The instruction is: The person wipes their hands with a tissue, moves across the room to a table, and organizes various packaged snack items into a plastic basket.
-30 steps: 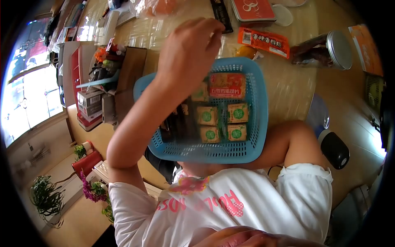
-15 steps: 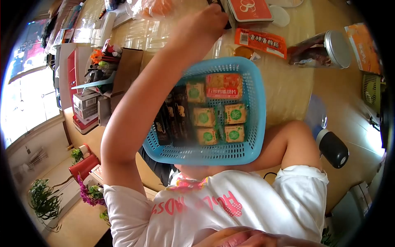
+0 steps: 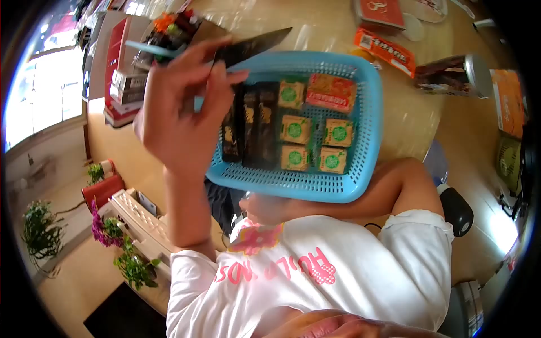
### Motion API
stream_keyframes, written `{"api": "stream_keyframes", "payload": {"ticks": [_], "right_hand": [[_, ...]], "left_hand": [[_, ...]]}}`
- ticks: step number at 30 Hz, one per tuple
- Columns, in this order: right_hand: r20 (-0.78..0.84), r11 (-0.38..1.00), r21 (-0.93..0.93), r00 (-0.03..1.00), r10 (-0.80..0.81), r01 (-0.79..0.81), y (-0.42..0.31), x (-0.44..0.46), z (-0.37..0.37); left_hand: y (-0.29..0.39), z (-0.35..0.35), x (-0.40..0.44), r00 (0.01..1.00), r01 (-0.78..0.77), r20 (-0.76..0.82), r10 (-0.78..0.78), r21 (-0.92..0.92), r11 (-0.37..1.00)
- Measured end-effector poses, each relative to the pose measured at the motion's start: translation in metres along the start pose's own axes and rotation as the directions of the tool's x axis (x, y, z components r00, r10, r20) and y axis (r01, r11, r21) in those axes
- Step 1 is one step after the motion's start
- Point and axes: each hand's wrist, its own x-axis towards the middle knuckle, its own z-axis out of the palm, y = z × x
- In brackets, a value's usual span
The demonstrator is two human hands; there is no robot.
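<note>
My left hand (image 3: 191, 101) is raised over the left edge of a blue plastic basket (image 3: 369, 135). Its thumb and fingers pinch a long, dark, flat packet (image 3: 256, 48) that points up to the right. Inside the basket lie black packets (image 3: 249, 127) with gold figures, several small beige squares with green round labels (image 3: 295, 129), and a red-and-orange packet (image 3: 331, 92). My right forearm passes below the basket's near side. My right hand (image 3: 262, 208) is at the basket's lower left, blurred, with its fingers mostly hidden.
Beyond the basket, the table holds an orange snack packet (image 3: 386, 52), a red tin (image 3: 379, 14) and a clear jar with a silver lid (image 3: 453, 77). A box of pens and small items (image 3: 174, 34) stands at the upper left. Potted plants (image 3: 135, 265) are at lower left.
My left hand has come back from the far side of the table toward the basket's left side, bringing the dark packet. The view has shifted, so the basket appears higher and further right.
</note>
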Motion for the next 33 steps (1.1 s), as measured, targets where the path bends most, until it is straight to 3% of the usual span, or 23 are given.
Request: {"api": "stream_keyframes", "payload": {"ticks": [1, 3, 5, 9, 11, 13, 16, 19, 23, 26, 28, 29, 31, 33], "right_hand": [[0.005, 1.0, 0.001, 1.0, -0.025, 0.025, 0.001, 0.0, -0.003], [0.014, 0.993, 0.058, 0.995, -0.104, 0.103, 0.003, 0.001, -0.006], [0.003, 0.967, 0.214, 0.99, -0.139, 0.135, 0.003, 0.003, 0.005], [0.104, 0.923, 0.381, 0.989, -0.105, 0.058, 0.001, 0.0, -0.015], [0.165, 0.927, 0.375, 0.983, -0.084, 0.016, -0.001, 0.0, -0.023], [0.164, 0.923, 0.383, 0.982, -0.097, 0.027, 0.0, -0.001, -0.027], [0.205, 0.912, 0.399, 0.979, 0.015, -0.098, -0.002, -0.001, -0.037], [0.079, 0.928, 0.372, 0.994, -0.071, 0.037, 0.003, -0.001, -0.027], [0.102, 0.924, 0.381, 0.992, -0.08, 0.035, 0.002, -0.002, -0.024], [0.115, 0.916, 0.401, 0.991, -0.066, 0.014, 0.004, -0.003, -0.027], [0.104, 0.905, 0.426, 0.993, -0.06, 0.01, 0.005, -0.003, -0.024], [0.123, 0.896, 0.441, 0.992, -0.01, -0.046, 0.004, -0.002, -0.026], [0.164, 0.872, 0.468, 0.983, 0.076, -0.146, 0.0, -0.001, -0.035], [0.176, 0.834, 0.528, 0.982, 0.074, -0.157, 0.001, -0.001, -0.039]], "left_hand": [[0.004, -0.003, -0.018, 0.997, 0.034, -0.066, -0.041, -0.098, 0.995], [0.006, -0.006, -0.055, 0.982, -0.001, -0.185, -0.021, -0.12, 0.993], [0.0, -0.011, -0.087, 0.969, -0.036, -0.247, -0.002, -0.151, 0.988], [-0.001, -0.027, -0.113, 0.994, -0.103, -0.009, 0.109, 0.273, 0.956], [0.002, -0.027, -0.116, 0.988, -0.157, 0.058, 0.146, 0.325, 0.932], [0.006, -0.027, -0.121, 0.991, -0.127, 0.082, 0.104, 0.379, 0.917], [0.01, -0.023, -0.127, 0.991, -0.067, 0.134, 0.011, 0.416, 0.907], [0.01, -0.026, -0.122, 0.964, -0.083, 0.263, -0.036, 0.428, 0.9], [0.015, -0.032, -0.121, 0.954, -0.053, 0.283, -0.097, 0.48, 0.876], [0.016, -0.045, -0.132, 0.994, -0.018, 0.101, -0.044, 0.54, 0.841], [-0.002, -0.061, -0.159, 0.983, 0.114, -0.183, -0.015, 0.548, 0.828], [-0.015, -0.069, -0.178, 0.947, 0.18, -0.321, 0.005, 0.546, 0.818], [-0.047, -0.087, -0.219, 0.833, 0.457, -0.537, -0.135, 0.529, 0.715], [-0.096, -0.107, -0.277, 0.693, 0.683, -0.679, -0.24, 0.514, 0.519]]}}
